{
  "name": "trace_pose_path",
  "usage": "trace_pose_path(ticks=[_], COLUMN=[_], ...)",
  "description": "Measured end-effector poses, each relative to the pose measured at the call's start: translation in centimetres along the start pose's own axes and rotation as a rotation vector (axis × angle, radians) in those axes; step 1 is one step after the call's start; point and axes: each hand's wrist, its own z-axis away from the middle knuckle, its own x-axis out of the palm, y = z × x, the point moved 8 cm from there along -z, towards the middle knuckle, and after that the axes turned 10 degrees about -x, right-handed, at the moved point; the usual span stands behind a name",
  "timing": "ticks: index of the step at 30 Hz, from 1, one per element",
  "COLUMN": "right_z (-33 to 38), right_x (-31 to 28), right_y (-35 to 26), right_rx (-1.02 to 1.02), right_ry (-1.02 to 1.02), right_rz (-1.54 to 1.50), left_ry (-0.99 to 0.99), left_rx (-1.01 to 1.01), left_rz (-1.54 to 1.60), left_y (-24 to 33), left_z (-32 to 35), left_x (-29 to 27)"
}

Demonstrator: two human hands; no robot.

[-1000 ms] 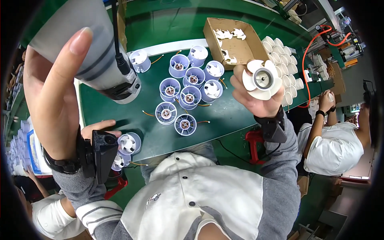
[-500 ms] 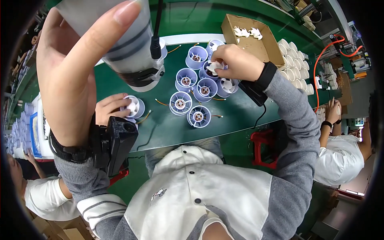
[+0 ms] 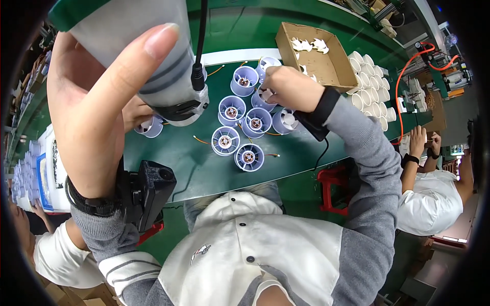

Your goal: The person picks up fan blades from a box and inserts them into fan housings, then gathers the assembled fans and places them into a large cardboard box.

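Observation:
My left hand (image 3: 97, 109), raised close to the camera, is wrapped round a thick grey cylindrical tool (image 3: 153, 61) with a green top end and a black cord. Over the bench, my right hand (image 3: 292, 87) grips a white fan wheel (image 3: 266, 95) at the mouth of a lilac round housing (image 3: 262, 103); my fingers partly hide the wheel. Just nearer stands a housing with a white wheel inside (image 3: 287, 121). Several lilac housings, such as this one (image 3: 256, 122), stand around with motors and spokes showing and thin wires trailing out.
A co-worker's hand (image 3: 135, 113) touches another lilac housing (image 3: 150, 126) at the left. Behind my right hand is a cardboard box (image 3: 334, 64) holding white fan wheels (image 3: 311, 46). White cups (image 3: 368, 97), an orange hose (image 3: 401, 84) and a red stool (image 3: 333, 191) are to the right.
My right hand has lowered the fan wheel further into the housing. The co-worker's hand and its housing have shifted left and away. My left hand keeps hold of the tool.

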Motion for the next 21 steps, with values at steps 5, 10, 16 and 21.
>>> trace_pose_path(ticks=[5,10,16,21], right_z=[3.3,4.8,4.2,4.9], right_x=[-3.9,1.5,0.7,-0.5], right_y=[11.0,16.6,17.5,18.9], right_rx=[0.365,0.371,0.258,0.34], right_ry=[-0.24,-0.299,-0.165,-0.199], right_rz=[-0.02,-0.154,-0.132,0.45], left_ry=[0.021,0.074,0.13,0.159], left_rx=[0.012,0.003,-0.034,-0.062], left_rz=[-0.073,-0.092,-0.081,-0.065], left_y=[0.4,0.7,-0.2,-1.0], left_z=[-0.2,-0.7,-0.9,-0.8], left_x=[-0.1,0.0,-0.4,-0.7])
